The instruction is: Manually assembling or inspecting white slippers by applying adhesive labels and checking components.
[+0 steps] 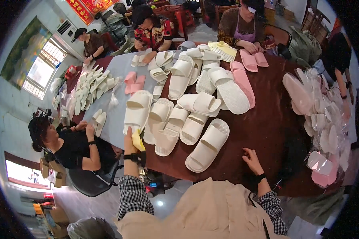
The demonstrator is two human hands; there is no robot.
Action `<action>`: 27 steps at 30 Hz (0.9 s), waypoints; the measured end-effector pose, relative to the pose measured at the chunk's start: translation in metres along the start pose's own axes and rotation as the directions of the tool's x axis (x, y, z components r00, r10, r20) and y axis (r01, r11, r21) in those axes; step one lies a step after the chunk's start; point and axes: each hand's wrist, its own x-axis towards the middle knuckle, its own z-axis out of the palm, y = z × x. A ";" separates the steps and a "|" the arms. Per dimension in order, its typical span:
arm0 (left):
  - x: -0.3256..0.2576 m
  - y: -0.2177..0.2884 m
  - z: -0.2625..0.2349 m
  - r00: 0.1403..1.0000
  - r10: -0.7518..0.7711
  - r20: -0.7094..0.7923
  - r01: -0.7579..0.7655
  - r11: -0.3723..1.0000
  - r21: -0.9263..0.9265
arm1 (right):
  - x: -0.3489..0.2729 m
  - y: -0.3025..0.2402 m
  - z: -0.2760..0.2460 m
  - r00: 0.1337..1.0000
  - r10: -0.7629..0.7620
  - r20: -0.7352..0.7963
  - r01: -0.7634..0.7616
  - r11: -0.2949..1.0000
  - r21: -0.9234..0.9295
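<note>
My left hand (129,140) is closed round a small yellow cloth (138,140), at the near end of a white slide slipper (137,107). Its fingertips are partly hidden, so whether they also grip that slipper is unclear. My right hand (251,161) rests over the dark red tablecloth (263,131) with loosely bent fingers apart and nothing in them. Between my hands lies a single white slipper (208,145), tilted toward the right. Several more white slippers (167,131) lie just beyond, some overlapping.
A heap of white slippers (183,71) covers the table's middle, with pink slippers (243,85) beside it. Plastic-wrapped slippers (323,115) crowd the right edge. Another white pile (93,85) stands far left. Co-workers sit around the table, one close at left (75,139), another opposite handling pink slippers (254,59).
</note>
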 end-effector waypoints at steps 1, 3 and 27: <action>0.020 0.005 -0.003 0.999 0.030 0.031 -0.031 0.999 0.037 | 0.000 -0.001 -0.002 1.000 0.004 0.025 -0.004 1.000 0.024; 0.060 0.020 -0.013 1.000 0.000 0.014 -0.001 0.995 0.101 | -0.001 -0.001 -0.001 1.000 -0.017 0.022 0.016 0.999 0.029; 0.040 -0.092 -0.015 0.932 -0.321 -0.169 0.312 0.947 -0.075 | 0.000 -0.009 -0.001 0.999 -0.036 0.026 0.036 0.999 0.016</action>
